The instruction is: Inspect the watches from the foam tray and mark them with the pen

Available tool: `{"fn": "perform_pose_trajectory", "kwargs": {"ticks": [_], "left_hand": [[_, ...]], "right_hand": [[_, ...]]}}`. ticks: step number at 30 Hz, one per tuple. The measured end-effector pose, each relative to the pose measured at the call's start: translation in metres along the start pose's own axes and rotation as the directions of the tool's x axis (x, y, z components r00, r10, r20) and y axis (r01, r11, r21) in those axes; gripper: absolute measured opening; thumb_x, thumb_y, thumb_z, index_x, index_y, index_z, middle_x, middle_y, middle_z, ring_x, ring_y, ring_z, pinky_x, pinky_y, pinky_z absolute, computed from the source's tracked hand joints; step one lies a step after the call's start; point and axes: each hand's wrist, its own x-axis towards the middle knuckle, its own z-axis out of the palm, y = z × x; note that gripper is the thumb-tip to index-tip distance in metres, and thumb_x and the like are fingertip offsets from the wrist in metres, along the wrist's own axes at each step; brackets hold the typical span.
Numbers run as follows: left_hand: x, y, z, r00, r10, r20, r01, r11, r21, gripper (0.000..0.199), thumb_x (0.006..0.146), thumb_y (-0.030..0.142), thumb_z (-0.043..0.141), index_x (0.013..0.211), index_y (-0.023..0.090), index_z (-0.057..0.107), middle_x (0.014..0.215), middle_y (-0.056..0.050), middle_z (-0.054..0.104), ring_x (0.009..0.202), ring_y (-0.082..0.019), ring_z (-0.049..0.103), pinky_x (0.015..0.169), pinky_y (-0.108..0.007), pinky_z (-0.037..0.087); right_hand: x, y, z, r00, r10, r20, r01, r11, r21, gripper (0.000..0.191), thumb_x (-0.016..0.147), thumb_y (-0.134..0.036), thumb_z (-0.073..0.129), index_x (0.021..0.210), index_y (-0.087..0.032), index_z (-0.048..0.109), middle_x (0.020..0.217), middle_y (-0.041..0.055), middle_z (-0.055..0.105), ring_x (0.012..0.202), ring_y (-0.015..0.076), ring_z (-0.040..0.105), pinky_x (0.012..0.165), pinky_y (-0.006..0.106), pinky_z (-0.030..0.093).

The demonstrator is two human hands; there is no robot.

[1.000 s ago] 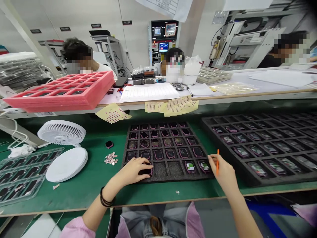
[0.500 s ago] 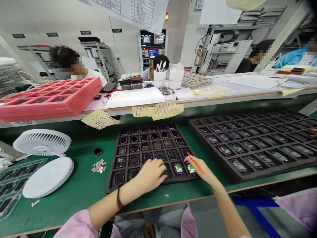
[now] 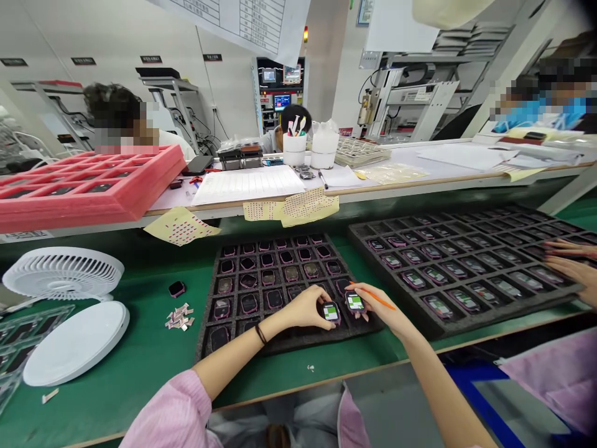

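Over the lower right of a black foam tray (image 3: 242,311), my left hand (image 3: 303,308) grips a pink-framed smartwatch (image 3: 331,313) with a lit green screen. My right hand (image 3: 373,311) pinches an orange stylus (image 3: 379,299) and its fingers touch a second pink-framed smartwatch (image 3: 355,302). The two watches lie side by side between my hands. Rows of dark-screened watches fill the tray's other pockets. Whether either watch is lifted off the foam is hard to tell.
A second black tray (image 3: 466,267) of lit watches lies to the right, with a co-worker's hands (image 3: 571,261) at its edge. To the left are a loose watch (image 3: 176,289), a white fan (image 3: 63,274) and a white disc (image 3: 76,343). A pink foam tray (image 3: 84,186) sits on the shelf behind.
My left hand has moved right onto a watch, and both hands have drawn together. The view has swung slightly left. A co-worker's hands now show at the right.
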Motion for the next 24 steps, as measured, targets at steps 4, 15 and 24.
{"fn": "perform_pose_trajectory", "kwargs": {"ticks": [4, 15, 24], "left_hand": [[-0.020, -0.017, -0.031, 0.984, -0.163, -0.065, 0.101, 0.827, -0.553, 0.056, 0.060, 0.026, 0.078, 0.105, 0.017, 0.046, 0.095, -0.006, 0.062, 0.067, -0.011, 0.058, 0.056, -0.023, 0.043], [-0.075, -0.068, -0.096, 0.811, -0.248, -0.529, -0.052, 0.872, -0.487, 0.056, 0.075, 0.041, 0.066, 0.123, 0.017, 0.049, 0.104, -0.010, 0.064, 0.071, -0.013, 0.062, 0.053, -0.020, 0.042], [-0.086, -0.077, -0.088, 0.782, -0.275, -0.559, 0.021, 0.909, -0.417, 0.044, 0.085, 0.046, 0.052, 0.115, 0.016, 0.059, 0.092, -0.006, 0.067, 0.056, -0.010, 0.058, 0.045, -0.020, 0.038]], "right_hand": [[0.019, -0.021, 0.026, 0.994, 0.012, 0.107, -0.035, 0.974, 0.222, 0.034, 0.083, -0.043, 0.057, 0.102, -0.016, 0.057, 0.069, 0.0023, 0.063, 0.045, 0.0139, 0.060, 0.035, 0.021, 0.036], [0.096, -0.050, 0.147, 0.877, -0.235, 0.420, 0.100, 0.943, 0.318, 0.035, 0.075, -0.029, 0.069, 0.105, -0.020, 0.054, 0.090, 0.0022, 0.061, 0.061, 0.0138, 0.067, 0.044, 0.021, 0.045], [0.097, -0.032, 0.160, 0.928, -0.179, 0.327, 0.092, 0.960, 0.265, 0.026, 0.086, -0.042, 0.053, 0.096, -0.019, 0.056, 0.072, -0.0004, 0.061, 0.048, 0.0125, 0.063, 0.033, 0.018, 0.034]]}}
